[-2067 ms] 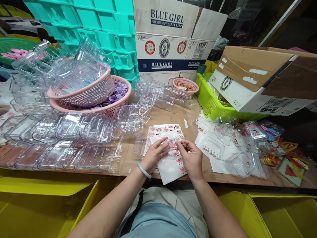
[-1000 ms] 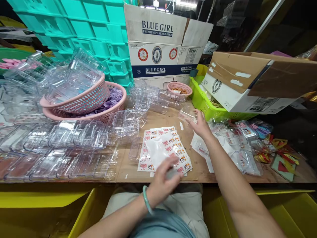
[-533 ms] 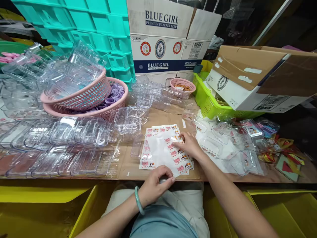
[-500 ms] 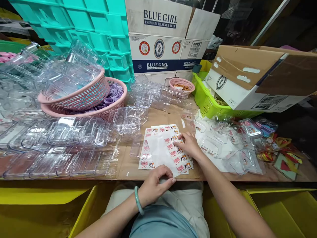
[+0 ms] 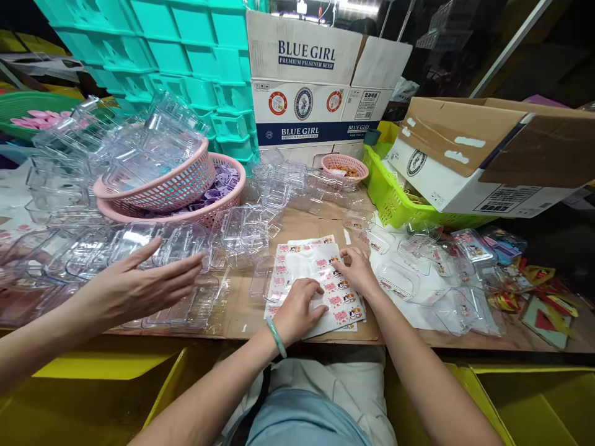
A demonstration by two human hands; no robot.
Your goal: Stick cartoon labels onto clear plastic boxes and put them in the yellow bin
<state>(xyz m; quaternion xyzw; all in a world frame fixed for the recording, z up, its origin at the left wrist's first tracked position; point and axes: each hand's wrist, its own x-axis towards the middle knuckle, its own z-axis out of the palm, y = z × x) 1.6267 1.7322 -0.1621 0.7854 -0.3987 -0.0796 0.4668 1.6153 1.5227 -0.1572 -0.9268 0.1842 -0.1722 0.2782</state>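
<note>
A white sheet of cat stickers (image 5: 332,288) with pink lettering lies on more such sheets, plain white backing paper showing across its middle. My left hand (image 5: 302,310), with a green bangle at the wrist, rests on the paper's lower part, fingers loosely bent and thumb apart. At the sheet's right edge my right hand (image 5: 360,272) has thumb and forefinger close together on the stickers. Whether a single sticker is lifted between them is too small to tell. A clear plastic case (image 5: 263,279) lies by the sheets' left edge.
Another person's hand (image 5: 153,279) reaches in from the left over rows of clear cases (image 5: 97,251). Behind stand pink baskets (image 5: 223,214), teal crates (image 5: 195,56) and a beer carton (image 5: 307,74). A green basket (image 5: 385,192) holds a tilted carton (image 5: 446,167). Stickered cases (image 5: 400,279) lie right.
My left hand has moved up from the table's edge onto the sticker sheet. My right hand stays at the sheet's right edge. Another person's hand has come in from the left.
</note>
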